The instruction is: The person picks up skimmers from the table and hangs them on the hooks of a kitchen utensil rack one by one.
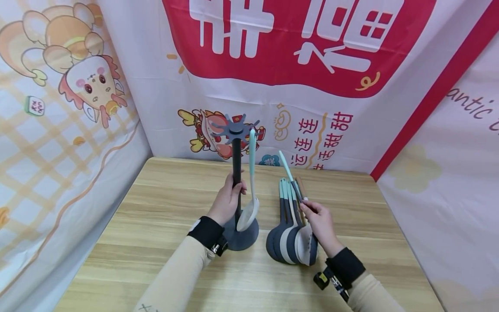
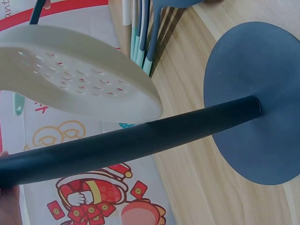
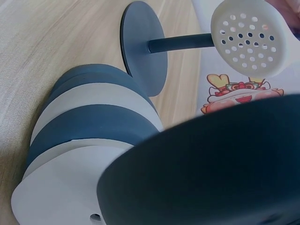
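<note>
A dark utensil stand [image 1: 237,158] with a hooked top and round base stands upright on the table. My left hand [image 1: 225,202] grips its pole partway up. From a hook at the right hangs a white skimmer [image 1: 249,214] with a mint handle end; its holes show in the left wrist view. My right hand [image 1: 322,222] pinches the handle of a dark utensil [image 1: 287,168] with a mint end, tilted over a row of nested utensils [image 1: 281,238]. That utensil's broad, rounded dark head [image 3: 211,168] fills the lower right of the right wrist view.
The row holds several dark and white heads, with mint handle ends and one brown handle [image 1: 300,186] pointing to the back. The wooden table [image 1: 156,242] meets a printed cloth backdrop [image 1: 273,97] at its far edge, with more cloth at both sides.
</note>
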`<action>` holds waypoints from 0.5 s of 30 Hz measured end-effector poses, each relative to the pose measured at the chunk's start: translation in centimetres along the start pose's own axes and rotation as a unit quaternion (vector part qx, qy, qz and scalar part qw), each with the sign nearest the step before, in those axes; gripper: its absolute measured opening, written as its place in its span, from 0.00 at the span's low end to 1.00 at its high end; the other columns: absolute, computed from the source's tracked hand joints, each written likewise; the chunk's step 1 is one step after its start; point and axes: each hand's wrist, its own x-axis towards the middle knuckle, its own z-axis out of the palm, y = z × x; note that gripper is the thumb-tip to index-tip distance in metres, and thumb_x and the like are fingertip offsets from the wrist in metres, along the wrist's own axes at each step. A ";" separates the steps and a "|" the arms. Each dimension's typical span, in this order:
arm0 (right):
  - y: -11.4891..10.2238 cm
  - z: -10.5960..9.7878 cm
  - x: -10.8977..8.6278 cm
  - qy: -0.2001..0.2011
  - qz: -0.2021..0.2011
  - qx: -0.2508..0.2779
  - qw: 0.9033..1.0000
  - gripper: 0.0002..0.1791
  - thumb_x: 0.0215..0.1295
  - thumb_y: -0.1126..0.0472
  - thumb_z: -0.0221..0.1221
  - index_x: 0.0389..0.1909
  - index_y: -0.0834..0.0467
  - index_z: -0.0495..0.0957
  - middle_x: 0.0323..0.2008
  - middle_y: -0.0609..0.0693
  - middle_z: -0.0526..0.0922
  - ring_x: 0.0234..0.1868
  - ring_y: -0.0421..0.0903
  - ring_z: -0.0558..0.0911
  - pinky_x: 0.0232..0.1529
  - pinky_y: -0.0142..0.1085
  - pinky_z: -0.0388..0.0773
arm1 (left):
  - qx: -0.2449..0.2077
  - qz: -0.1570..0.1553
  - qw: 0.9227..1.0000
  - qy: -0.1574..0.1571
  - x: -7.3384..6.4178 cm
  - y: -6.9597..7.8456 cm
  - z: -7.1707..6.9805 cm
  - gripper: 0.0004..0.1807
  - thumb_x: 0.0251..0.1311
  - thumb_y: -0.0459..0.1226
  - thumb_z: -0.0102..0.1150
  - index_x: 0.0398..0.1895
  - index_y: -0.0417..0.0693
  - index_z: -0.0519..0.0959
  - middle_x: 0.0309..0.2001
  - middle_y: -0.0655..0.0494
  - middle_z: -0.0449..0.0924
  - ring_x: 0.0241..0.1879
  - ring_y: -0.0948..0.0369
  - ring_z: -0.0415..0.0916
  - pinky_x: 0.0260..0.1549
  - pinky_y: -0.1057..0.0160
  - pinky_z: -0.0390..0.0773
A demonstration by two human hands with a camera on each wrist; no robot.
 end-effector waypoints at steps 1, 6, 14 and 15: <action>0.0 0.0 0.0 0.000 0.000 0.000 1.000 0.17 0.73 0.61 0.55 0.55 0.67 0.79 0.47 0.65 0.85 0.45 0.48 0.82 0.41 0.27 0.77 | 0.001 -0.004 1.000 0.001 0.0 0.0 0.0 0.18 0.77 0.34 0.38 0.66 0.43 0.61 0.40 0.45 0.74 0.42 0.51 0.77 0.50 0.49 0.79; -0.2 -0.1 -0.1 0.001 -0.002 0.001 1.000 0.17 0.73 0.61 0.55 0.56 0.67 0.79 0.46 0.64 0.86 0.47 0.52 0.82 0.39 0.25 0.77 | 0.000 -0.028 1.000 0.007 -0.1 -0.2 -0.2 0.14 0.77 0.35 0.41 0.61 0.44 0.68 0.41 0.47 0.76 0.43 0.53 0.79 0.51 0.50 0.79; -0.6 0.0 -0.2 0.000 -0.007 0.007 1.000 0.17 0.73 0.61 0.56 0.54 0.68 0.80 0.44 0.63 0.86 0.35 0.36 0.80 0.37 0.26 0.77 | -0.002 -0.030 0.999 0.018 -0.3 -0.3 -0.4 0.12 0.76 0.36 0.44 0.57 0.45 0.71 0.41 0.47 0.79 0.43 0.54 0.80 0.51 0.51 0.81; -0.6 0.0 -0.2 0.000 -0.007 0.008 1.000 0.17 0.73 0.61 0.56 0.54 0.68 0.80 0.44 0.63 0.87 0.34 0.34 0.79 0.37 0.26 0.77 | -0.001 -0.029 0.999 0.020 -0.3 -0.3 -0.4 0.12 0.76 0.37 0.44 0.57 0.45 0.71 0.41 0.47 0.80 0.43 0.55 0.81 0.51 0.52 0.82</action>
